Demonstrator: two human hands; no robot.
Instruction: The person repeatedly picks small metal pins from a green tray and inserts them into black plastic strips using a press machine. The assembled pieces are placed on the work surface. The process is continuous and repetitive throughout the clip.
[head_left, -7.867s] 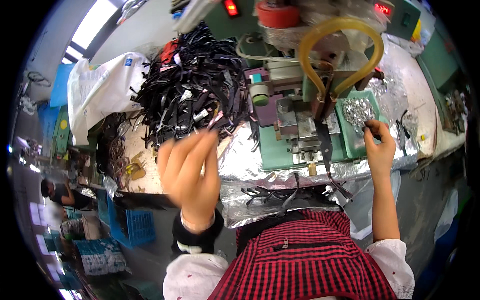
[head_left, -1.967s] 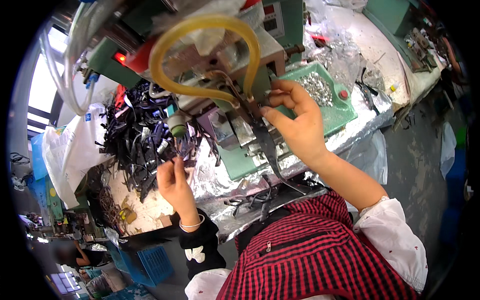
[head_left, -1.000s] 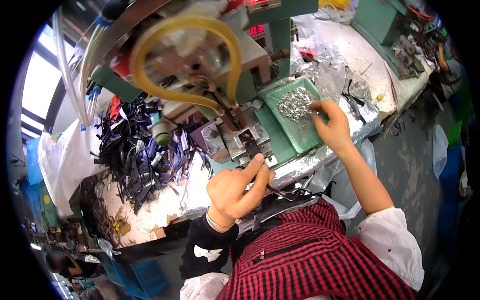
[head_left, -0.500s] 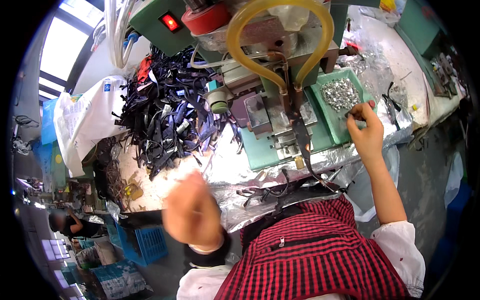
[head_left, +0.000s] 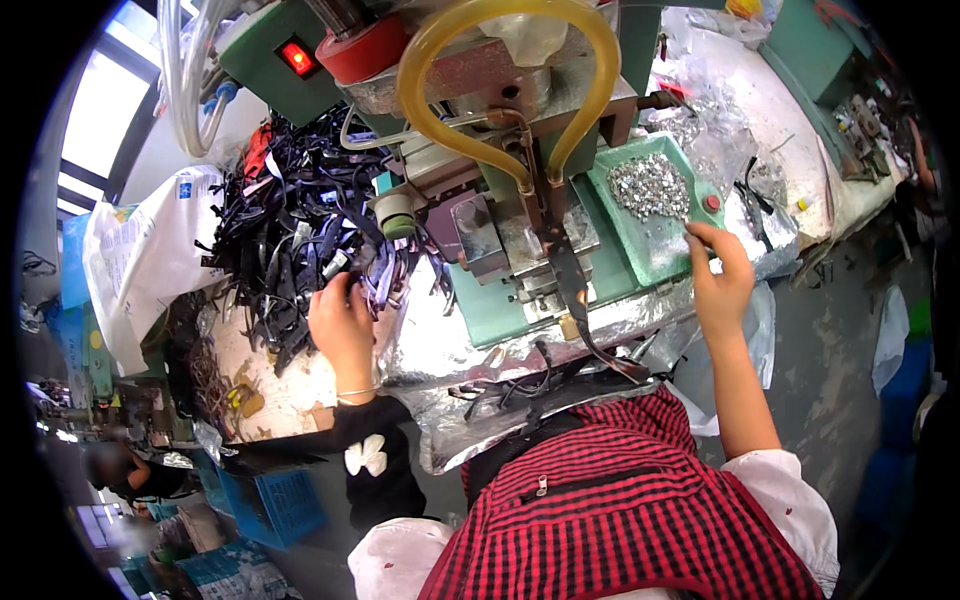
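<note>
My left hand (head_left: 342, 325) reaches the near edge of a heap of black straps (head_left: 300, 200), its fingers curled among them; anything in its grip is hidden. My right hand (head_left: 722, 275) is over the near right side of a green tray (head_left: 655, 262), thumb and forefinger pinched together. Whatever is between those fingertips is too small to make out. Small shiny metal pieces (head_left: 650, 185) lie in the tray. Between my hands stands a press machine (head_left: 520, 225), with a dark strap (head_left: 572, 285) hanging from its middle toward me.
A yellow hose (head_left: 608, 60) loops over the press, and a red switch (head_left: 297, 57) glows on its housing. Several black straps (head_left: 510, 385) lie along the foil-covered front edge. At left are a white sack (head_left: 150, 260) and, lower, a blue crate (head_left: 270, 500).
My left hand, blurred before, has moved forward and left to the strap heap. My right hand has drawn slightly nearer to me, away from the tray's red knob. The view has shifted a little.
</note>
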